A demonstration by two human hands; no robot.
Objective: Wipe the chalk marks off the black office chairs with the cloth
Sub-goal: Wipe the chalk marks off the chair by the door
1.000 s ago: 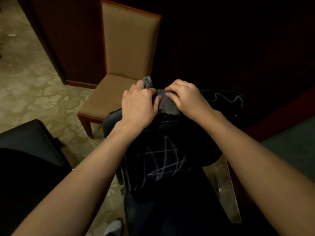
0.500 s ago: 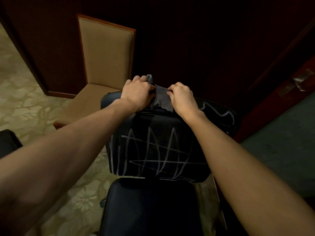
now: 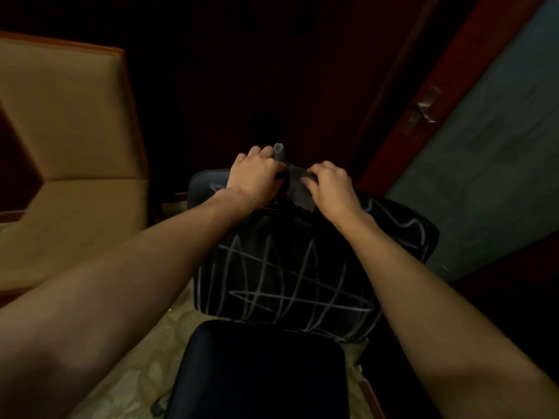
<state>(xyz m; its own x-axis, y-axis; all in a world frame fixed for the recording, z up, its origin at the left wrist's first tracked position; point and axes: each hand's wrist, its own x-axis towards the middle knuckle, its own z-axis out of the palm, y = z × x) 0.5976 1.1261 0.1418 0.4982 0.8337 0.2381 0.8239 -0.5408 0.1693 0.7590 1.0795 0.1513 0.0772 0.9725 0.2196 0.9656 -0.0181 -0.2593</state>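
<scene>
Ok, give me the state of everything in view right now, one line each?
Cloth: bunched, held between both hands at the top of the backrest.
Left hand: gripping the cloth.
Right hand: gripping the cloth.
Backrest: covered in chalk scribbles, unwiped.
Seat: no marks visible.
Tan chair: unoccupied.

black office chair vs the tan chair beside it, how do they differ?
The black office chair has white chalk marks scribbled across its backrest; the tan chair shows none. Both hands grip a grey cloth at the black chair's top edge; the tan chair is untouched. Both have padded seats and backs.
</scene>
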